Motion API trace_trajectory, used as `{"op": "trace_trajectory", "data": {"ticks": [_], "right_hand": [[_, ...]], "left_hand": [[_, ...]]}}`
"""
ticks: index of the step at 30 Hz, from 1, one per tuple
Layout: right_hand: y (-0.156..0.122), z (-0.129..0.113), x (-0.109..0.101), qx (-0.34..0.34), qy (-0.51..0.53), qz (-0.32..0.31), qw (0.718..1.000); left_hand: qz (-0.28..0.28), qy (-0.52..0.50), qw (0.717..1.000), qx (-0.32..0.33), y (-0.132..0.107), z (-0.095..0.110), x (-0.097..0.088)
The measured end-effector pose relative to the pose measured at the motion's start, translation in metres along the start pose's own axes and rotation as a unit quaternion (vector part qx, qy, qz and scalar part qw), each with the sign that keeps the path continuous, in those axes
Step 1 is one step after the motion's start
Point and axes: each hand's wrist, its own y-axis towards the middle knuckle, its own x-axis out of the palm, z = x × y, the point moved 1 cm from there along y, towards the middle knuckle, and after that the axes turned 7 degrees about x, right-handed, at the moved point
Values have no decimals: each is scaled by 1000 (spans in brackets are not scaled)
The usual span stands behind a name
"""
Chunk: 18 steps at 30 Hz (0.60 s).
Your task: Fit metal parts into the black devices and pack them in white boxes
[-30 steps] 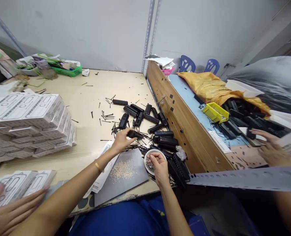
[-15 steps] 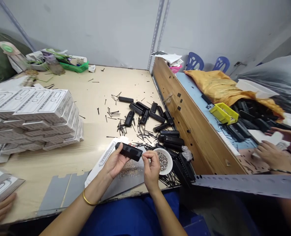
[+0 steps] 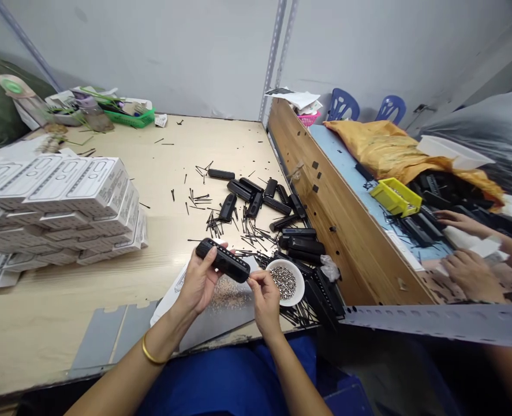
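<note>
My left hand (image 3: 200,281) is closed round a long black plastic case (image 3: 223,260), with a row of small openings along its face. At the case's right end, my right hand (image 3: 265,297) pinches; whatever is between the fingertips is too small to make out. A white bowl (image 3: 299,293) full of small shiny metal pieces (image 3: 284,281) stands just right of that hand. Beneath both hands lies a grey-white sheet (image 3: 221,329) with small light crumbs on it. Thin black sticks (image 3: 256,236) and more black cases (image 3: 277,206) are scattered beyond.
White boxes (image 3: 95,179) are stacked at left, near flat grey pieces (image 3: 97,335). A wooden partition (image 3: 325,202) borders the right side. Behind it are a yellow bin (image 3: 395,197), an orange sack (image 3: 377,147) and a co-worker's hands (image 3: 472,274). A green basket (image 3: 132,120) stands at the back.
The black case has turned in my left hand, now showing its row of openings. My right hand stays at its end. Another person's hand at lower left has left the view.
</note>
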Motion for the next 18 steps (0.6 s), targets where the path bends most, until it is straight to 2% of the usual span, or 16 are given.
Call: {"op": "trace_trajectory", "data": {"ticks": [1,3,5,7,9,11,13,15,18], "right_hand": [[0,1,-7,17,9,8,1000],[2,0,-25,31,14,66,997],[6,-2,-45,30,-5,134,991],[12,-9,-58,12,-45,158,986],[18,-19,-62,-19,-78,157,984],[26,-31,-57,-42,-95,149,983],[36,-41,-43,-46,-115,117,985],[48,-47,-22,-53,-151,65,985],[64,-43,17,-84,-242,-37,966]], "left_hand": [[-39,36,998,45,-5,3,3],[-131,147,973,117,-12,-2,8],[-206,271,933,121,-13,-21,12],[-229,358,899,108,-5,-45,17],[-210,435,869,105,8,-64,23],[-188,495,843,93,21,-74,26],[-180,524,829,80,30,-75,23],[-178,533,823,82,34,-67,13],[-151,552,813,108,32,-40,-18]]}}
